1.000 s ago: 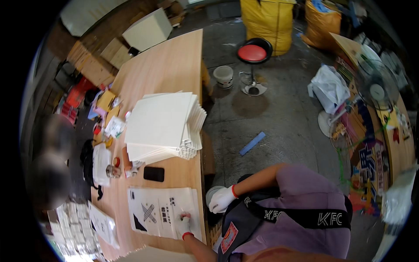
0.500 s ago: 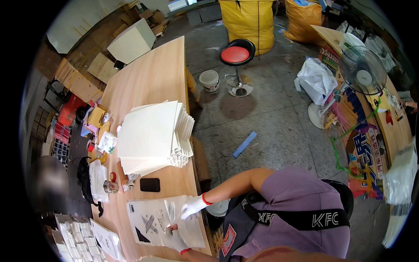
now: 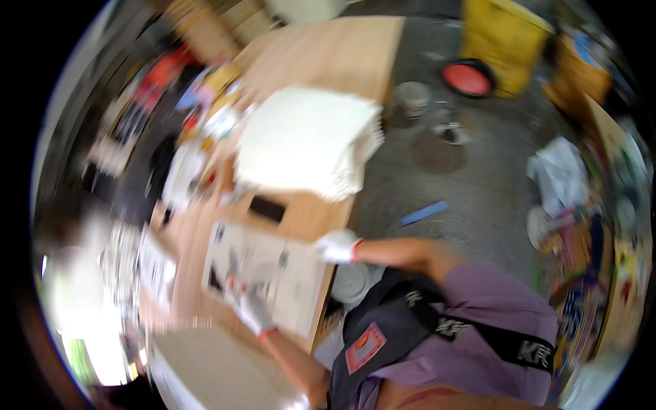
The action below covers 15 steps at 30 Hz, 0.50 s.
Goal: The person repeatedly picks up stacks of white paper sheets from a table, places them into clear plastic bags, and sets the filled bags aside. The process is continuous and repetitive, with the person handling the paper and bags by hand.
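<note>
On the wooden table lies a flat, pale plastic bag [image 3: 294,287] with dark printing. My left hand [image 3: 251,311], in a white glove with bare fingertips and a red cuff, reaches over its lower part. Its fingertips rest apart near a dark printed patch. At the bag's upper right corner, by the table edge, is my right hand [image 3: 336,247] in a similar white glove; motion blur smears its fingers. Above the bag sit a dark phone [image 3: 267,209] and a tall stack of white boards [image 3: 301,140].
Another printed packet [image 3: 156,266] lies at the table's left side. Beyond the table's right edge are a white bucket [image 3: 413,99], a red-seated stool [image 3: 468,78] and a blue strip [image 3: 424,213] on the floor. A large pale box [image 3: 198,369] stands at the bottom.
The whole view has swung and blurred. My left hand has moved farther left across the bag, while my right hand has shifted outward to its upper right corner.
</note>
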Motion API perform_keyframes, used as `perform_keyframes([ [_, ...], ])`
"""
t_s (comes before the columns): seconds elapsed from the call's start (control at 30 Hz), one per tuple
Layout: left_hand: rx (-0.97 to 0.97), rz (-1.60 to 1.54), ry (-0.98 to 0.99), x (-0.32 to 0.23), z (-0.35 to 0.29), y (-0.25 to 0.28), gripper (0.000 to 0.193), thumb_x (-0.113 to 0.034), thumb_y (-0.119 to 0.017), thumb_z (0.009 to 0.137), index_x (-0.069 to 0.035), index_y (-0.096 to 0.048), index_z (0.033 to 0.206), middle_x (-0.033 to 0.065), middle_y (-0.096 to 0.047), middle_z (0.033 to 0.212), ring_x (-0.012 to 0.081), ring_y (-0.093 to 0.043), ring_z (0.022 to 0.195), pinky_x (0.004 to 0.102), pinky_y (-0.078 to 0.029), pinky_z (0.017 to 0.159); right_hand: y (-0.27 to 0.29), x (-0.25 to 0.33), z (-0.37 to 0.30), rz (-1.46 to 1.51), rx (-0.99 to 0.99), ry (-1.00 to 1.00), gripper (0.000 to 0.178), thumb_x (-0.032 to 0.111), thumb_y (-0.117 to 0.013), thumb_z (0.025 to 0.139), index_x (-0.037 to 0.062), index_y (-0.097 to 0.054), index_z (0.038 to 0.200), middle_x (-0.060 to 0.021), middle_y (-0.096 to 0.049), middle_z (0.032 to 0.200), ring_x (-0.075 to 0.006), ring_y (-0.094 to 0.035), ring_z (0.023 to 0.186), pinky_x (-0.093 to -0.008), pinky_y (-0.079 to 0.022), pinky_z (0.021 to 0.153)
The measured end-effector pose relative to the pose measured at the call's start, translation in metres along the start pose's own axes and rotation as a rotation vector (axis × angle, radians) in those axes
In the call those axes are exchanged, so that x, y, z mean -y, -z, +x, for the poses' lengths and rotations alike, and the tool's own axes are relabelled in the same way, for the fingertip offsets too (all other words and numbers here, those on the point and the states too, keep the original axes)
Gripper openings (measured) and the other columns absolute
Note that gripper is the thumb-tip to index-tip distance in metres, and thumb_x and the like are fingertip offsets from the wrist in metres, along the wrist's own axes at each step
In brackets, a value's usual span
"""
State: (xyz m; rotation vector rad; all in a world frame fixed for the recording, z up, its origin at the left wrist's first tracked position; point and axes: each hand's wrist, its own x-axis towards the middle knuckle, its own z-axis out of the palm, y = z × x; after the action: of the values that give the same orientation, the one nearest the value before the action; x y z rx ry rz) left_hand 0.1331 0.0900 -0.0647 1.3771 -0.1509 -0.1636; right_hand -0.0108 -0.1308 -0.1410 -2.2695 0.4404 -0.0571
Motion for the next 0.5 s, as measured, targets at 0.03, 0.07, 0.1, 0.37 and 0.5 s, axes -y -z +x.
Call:
perform_keyframes([
  [0.03, 0.087, 0.275, -0.041, -0.006, 0.007, -0.003, 0.034, -0.003, -0.052, 0.087, -0.006, -0.052, 0.121, 0.004, -0.057, 0.095, 0.0158, -0.053, 0.084, 0.0282, -0.045, 0.077, 0.002, -0.012, 0.005, 0.036, 0.024, 0.003, 0.03, 0.036, -0.055, 0.082, 0.0114, -0.067, 0.093, -0.015, -0.067, 0.09, -0.0331, -0.064, 0.083, -0.0436, -0.049, 0.072],
  [0.07, 0.183, -0.047, 0.012, -0.002, 0.008, -0.011, 0.031, 0.0, -0.053, 0.087, -0.005, -0.055, 0.117, 0.0031, -0.058, 0.091, 0.0137, -0.055, 0.079, 0.0272, -0.047, 0.072, 0.009, -0.008, 0.009, 0.07, 0.07, 0.007, 0.038, 0.043, -0.053, 0.086, 0.0088, -0.067, 0.094, -0.0138, -0.067, 0.083, -0.0312, -0.064, 0.079, -0.0422, -0.049, 0.072],
  [0.1, 0.185, 0.183, -0.05, -0.011, -0.001, -0.024, 0.028, 0.002, -0.052, 0.085, -0.004, -0.058, 0.112, 0.0048, -0.06, 0.094, 0.0133, -0.057, 0.081, 0.0272, -0.048, 0.073, 0.019, 0.005, 0.013, 0.288, 0.265, -0.05, 0.052, 0.056, -0.05, 0.085, 0.0064, -0.065, 0.088, -0.0155, -0.066, 0.082, -0.0289, -0.063, 0.079, -0.0412, -0.047, 0.073],
  [0.37, 0.07, 0.137, -0.061, 0.043, -0.015, -0.025, 0.022, 0.002, -0.053, 0.085, -0.005, -0.053, 0.106, 0.007, -0.066, 0.082, 0.0131, -0.061, 0.078, 0.0257, -0.047, 0.07, 0.004, 0.051, 0.013, 0.156, -0.041, 0.176, 0.027, 0.034, -0.054, 0.089, 0.0074, -0.057, 0.094, -0.0194, -0.062, 0.086, -0.0383, -0.06, 0.084, -0.0465, -0.044, 0.068],
  [0.5, 0.124, 0.114, 0.038, 0.018, -0.017, -0.013, 0.022, -0.006, -0.059, 0.087, -0.003, -0.052, 0.107, 0.0067, -0.067, 0.082, 0.0127, -0.062, 0.073, 0.0245, -0.047, 0.069, 0.014, 0.01, 0.006, 0.263, 0.222, -0.045, 0.035, 0.037, -0.053, 0.09, 0.004, -0.06, 0.098, -0.0133, -0.065, 0.081, -0.0321, -0.063, 0.08, -0.0416, -0.048, 0.071],
])
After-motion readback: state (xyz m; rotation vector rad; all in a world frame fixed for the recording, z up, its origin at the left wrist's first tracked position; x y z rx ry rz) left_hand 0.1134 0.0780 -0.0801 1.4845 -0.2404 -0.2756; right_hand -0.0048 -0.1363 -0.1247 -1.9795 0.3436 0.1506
